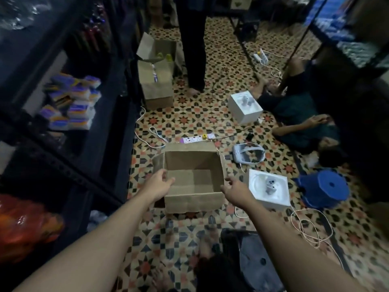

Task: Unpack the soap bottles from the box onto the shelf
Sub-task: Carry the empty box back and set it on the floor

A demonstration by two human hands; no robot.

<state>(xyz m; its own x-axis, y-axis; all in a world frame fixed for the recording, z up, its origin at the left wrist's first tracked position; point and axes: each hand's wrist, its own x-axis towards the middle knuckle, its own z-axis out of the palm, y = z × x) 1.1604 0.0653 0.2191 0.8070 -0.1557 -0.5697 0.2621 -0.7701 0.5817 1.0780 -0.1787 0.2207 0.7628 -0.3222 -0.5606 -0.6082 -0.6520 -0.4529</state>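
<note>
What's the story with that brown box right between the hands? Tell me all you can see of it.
The cardboard box is plain brown, squarish and open at the top, with its flaps folded outward. It stands upright on the patterned tiled floor. Inside, only the bare bottom shows; no bottles are visible. The left hand reaches over its left rim and the right hand is at its right edge, both open; actual contact is hard to tell.

Dim room, patterned tile floor [189,121], dark metal racks [63,165] either side.
</note>
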